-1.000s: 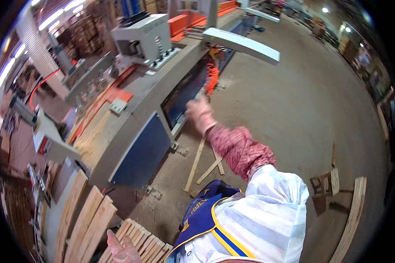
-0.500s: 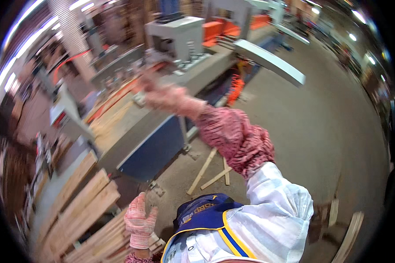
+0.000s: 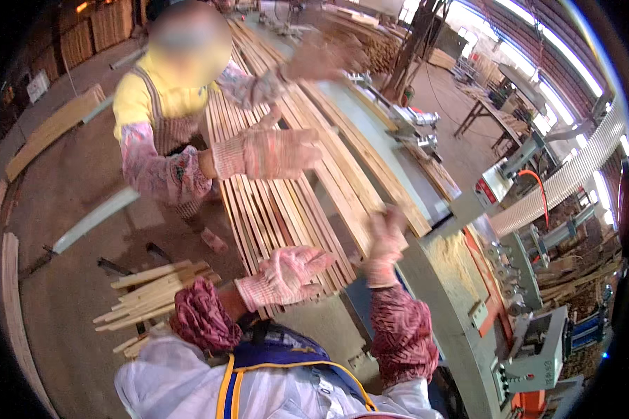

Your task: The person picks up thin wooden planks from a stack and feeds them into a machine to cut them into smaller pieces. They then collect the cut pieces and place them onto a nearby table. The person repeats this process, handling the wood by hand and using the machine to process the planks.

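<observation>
My left hand (image 3: 286,276), in a pinkish knit glove, is held palm up with its fingers stretched out and nothing in it. Beneath it are the near ends of a row of narrow wooden strips (image 3: 276,216). My right hand (image 3: 384,244), gloved and blurred by motion, has its fingers apart by the near ends of the wider wooden boards (image 3: 342,178). Whether it touches them I cannot tell. Across the strips stands a co-worker (image 3: 164,91) in a yellow shirt, with one gloved hand (image 3: 276,153) stretched over the strips and the other (image 3: 321,56) raised and blurred.
To the right is a grey woodworking machine (image 3: 444,314) with sawdust (image 3: 458,262) on its bed. A stack of short wooden pieces (image 3: 147,297) lies at the lower left. Long planks (image 3: 56,129) lie farther left. A ribbed hose (image 3: 573,181) runs at the right.
The view has swung left, from the machine to the boards and the co-worker. My right arm has come back from over the machine; my left hand has lifted over the strips.
</observation>
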A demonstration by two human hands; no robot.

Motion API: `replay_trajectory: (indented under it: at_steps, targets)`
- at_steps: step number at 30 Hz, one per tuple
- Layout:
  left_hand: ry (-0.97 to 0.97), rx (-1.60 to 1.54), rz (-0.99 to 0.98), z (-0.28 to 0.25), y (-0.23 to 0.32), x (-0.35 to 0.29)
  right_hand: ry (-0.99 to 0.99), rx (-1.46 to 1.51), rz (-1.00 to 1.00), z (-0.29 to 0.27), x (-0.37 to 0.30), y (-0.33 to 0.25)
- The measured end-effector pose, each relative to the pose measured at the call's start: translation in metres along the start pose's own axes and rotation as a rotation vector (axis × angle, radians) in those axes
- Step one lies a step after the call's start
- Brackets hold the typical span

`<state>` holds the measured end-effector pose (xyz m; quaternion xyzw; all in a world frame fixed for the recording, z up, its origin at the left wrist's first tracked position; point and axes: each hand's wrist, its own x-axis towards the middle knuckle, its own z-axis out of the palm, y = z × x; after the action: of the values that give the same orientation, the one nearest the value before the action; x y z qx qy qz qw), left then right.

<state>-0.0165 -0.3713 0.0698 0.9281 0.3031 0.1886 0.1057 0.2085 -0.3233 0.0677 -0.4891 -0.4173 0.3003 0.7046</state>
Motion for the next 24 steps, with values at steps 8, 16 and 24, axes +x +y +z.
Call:
replay_trajectory:
  at_steps: [8, 16, 24]
  targets:
    - [0.249, 0.017, -0.724, -0.030, -0.006, -0.140, -0.583, 0.552, 0.221, 0.080, 0.029, -0.042]
    - [0.188, -0.115, -0.990, 0.023, 0.009, -0.168, -0.324, 0.848, 0.804, 0.001, -0.020, 0.026]
    - [0.321, -0.175, -0.906, 0.091, -0.033, -0.154, -0.236, 0.540, 0.698, -0.037, -0.045, 0.029]
